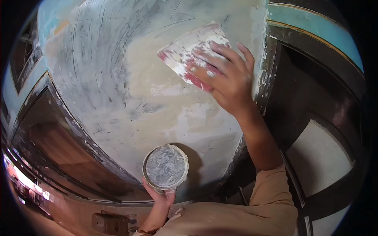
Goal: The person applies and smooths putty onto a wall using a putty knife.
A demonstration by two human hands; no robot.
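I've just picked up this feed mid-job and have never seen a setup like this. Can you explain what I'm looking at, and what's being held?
There is no machine here: these are a person's two bare hands. The single picture comes from the left one of two wide fisheye cameras worn on the person's head, looking down, so straight edges bend near the rim.

The right hand holds a flat, reddish spreader smeared with white paste, up at the wall; I can't tell whether its edge touches. The left hand supports a round tub from below, with grey-white material inside.

The wall is patchy grey and beige, with dark scratches and white smears. The tan sleeve is the person's own.
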